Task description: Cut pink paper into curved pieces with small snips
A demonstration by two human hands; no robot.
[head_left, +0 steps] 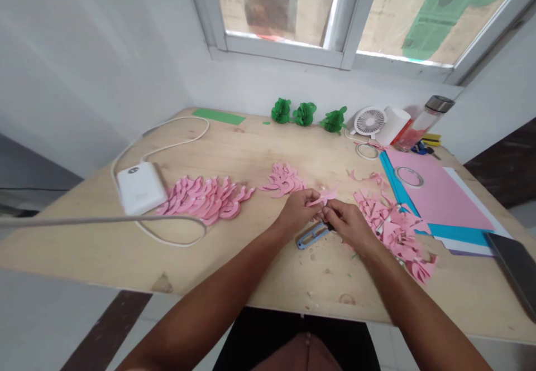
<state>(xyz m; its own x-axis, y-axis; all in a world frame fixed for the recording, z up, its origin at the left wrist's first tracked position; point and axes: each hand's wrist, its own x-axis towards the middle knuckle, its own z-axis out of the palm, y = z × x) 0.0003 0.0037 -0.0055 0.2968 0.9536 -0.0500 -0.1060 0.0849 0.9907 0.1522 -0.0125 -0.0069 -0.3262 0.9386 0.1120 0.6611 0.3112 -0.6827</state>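
The left hand [298, 212] and right hand [348, 226] have their grips clamped on one pink paper piece [324, 197], held above the bench [259, 270] just over the blue snips [312, 235]. A hard pull could tear the piece, and a slip could knock the snips. There are three pink piles [205, 198] and three green paper tufts [304, 114].

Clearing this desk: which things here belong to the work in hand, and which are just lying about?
Work in hand: left hand, right hand, pink paper piece, blue-handled snips, pink paper offcuts.
Lying about: white power bank, small white fan, glass bottle.
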